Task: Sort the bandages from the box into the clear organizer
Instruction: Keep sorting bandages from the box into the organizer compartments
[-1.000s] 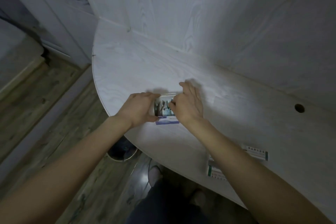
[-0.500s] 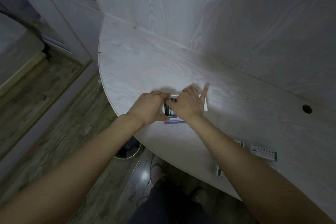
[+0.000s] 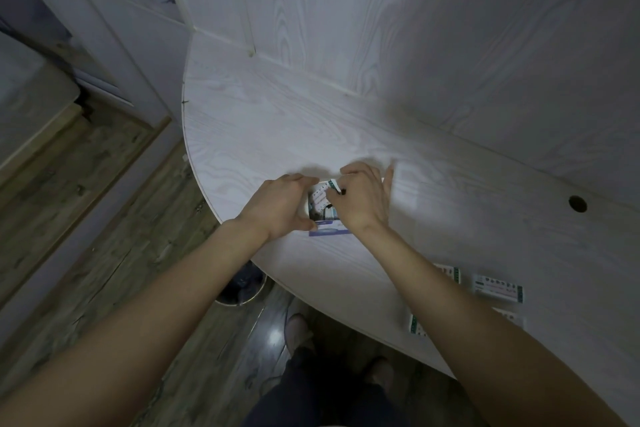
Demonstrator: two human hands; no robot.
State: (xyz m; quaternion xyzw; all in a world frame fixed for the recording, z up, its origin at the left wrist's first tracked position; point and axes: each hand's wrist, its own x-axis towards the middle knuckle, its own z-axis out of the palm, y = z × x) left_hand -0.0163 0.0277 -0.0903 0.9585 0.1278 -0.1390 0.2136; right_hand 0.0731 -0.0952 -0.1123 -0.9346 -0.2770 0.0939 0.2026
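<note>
I have the box (image 3: 323, 215) on the worktop (image 3: 277, 121), close to its curved front edge, and everything else I place from it. My left hand (image 3: 280, 206) curls round the box's left side and steadies it. My right hand (image 3: 362, 199) sits on the box's right side, thumb and forefinger pinching the end of a bandage (image 3: 325, 189) that sticks up out of the open top, the other fingers stretched out flat behind the box.

Three or four bandage packets (image 3: 498, 289) lie loose on the worktop well to the right of the box, partly hidden by my right forearm. I judge the job is early: a few are out, more sit inside, and I cannot see the clear organizer anywhere, so nothing looks sorted yet.

Below the worktop's edge, to the left of the box, stands a small bin (image 3: 242, 288) on the wooden floor. Far right of the box is a round cable hole (image 3: 577, 203). Nothing blocks my hands.
</note>
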